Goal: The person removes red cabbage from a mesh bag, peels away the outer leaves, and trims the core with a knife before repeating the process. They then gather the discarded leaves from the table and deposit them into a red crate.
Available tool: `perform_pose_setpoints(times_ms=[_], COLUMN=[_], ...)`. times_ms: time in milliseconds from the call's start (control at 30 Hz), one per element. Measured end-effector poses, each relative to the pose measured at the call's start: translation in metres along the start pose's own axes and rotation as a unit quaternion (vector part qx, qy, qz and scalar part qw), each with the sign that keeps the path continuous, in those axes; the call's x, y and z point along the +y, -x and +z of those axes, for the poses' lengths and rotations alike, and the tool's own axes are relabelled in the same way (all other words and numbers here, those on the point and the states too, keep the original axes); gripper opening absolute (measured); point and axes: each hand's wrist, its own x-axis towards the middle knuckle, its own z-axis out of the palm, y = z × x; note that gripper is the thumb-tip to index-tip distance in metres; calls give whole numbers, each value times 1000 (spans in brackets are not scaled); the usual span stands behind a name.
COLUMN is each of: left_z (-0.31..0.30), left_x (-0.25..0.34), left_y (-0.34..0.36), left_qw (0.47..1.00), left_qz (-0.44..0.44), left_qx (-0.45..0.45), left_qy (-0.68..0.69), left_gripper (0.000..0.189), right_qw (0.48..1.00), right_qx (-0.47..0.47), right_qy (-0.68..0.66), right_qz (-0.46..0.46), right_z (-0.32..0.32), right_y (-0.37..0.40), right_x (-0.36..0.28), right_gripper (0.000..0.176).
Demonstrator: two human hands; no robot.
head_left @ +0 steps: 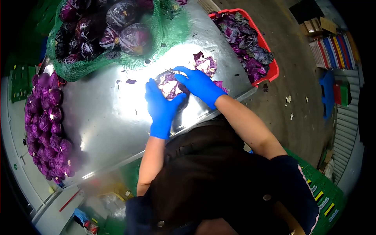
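A red cabbage sits on the metal table with its pale cut base facing up. My left hand, in a blue glove, is wrapped round its near left side, thumb on the right. My right hand, also gloved in blue, is closed at the cabbage's upper right edge. A thin sliver shows by its fingertips, too small to name. Just beyond that hand lie trimmed cabbage pieces with pale cut stems and purple leaf.
A green net sack of whole red cabbages stands at the back left. Many cabbages line the table's left edge. A red crate of loose leaves stands off the right edge. Green crates are at lower right.
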Motion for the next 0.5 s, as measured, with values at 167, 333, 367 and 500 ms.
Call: perform_pose_setpoints(times_ms=[167,333,367,500], left_z=[5,-1,-9,-39], left_x=[12,-6,-15,8], left_y=[27,19,12,-2], left_qw=[989,979,975,969], left_qz=[119,189,219,163], left_qx=[37,23,-6,-128], left_qy=[-78,-70,-41,-135], left_gripper=[105,115,115,120], right_qw=[988,987,978,988], right_qx=[85,93,155,50], right_qy=[-125,133,131,109], right_qz=[25,-14,-53,-96], right_z=[-10,-11,-7,-15], right_y=[-27,-7,-3,36], right_x=[87,68,62,-7], right_gripper=[39,44,47,57])
